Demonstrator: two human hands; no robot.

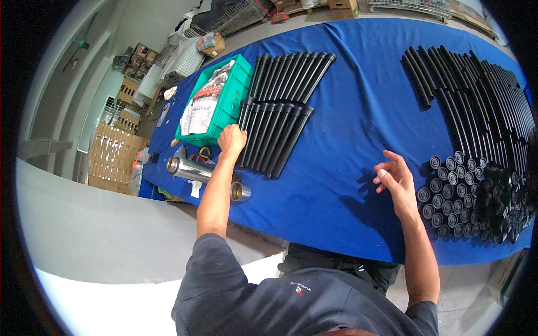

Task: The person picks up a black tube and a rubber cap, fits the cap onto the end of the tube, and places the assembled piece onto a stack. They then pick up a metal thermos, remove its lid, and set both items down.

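Note:
My left hand (232, 140) is closed around the lower part of the leftmost black tube (244, 115), beside the near corner of a green plastic crate (227, 119); the fingers hide much of that tube's lower end. Right of it, more black tubes with wider collars (288, 137) lie side by side in a slanted row, with a second row (294, 75) behind. My right hand (397, 182) hovers over the blue cloth (336, 213), fingers apart and loosely curled, holding nothing. It is nearest to many round, ring-faced black parts (448, 193) at the right.
A steel thermos flask (190, 169) lies on its side by my left forearm, with a steel cup (240, 192) across from it. Printed paper (204, 106) fills the crate. Long black tubes (459, 106) lie at the far right, beyond a dark heap of small parts (501, 201).

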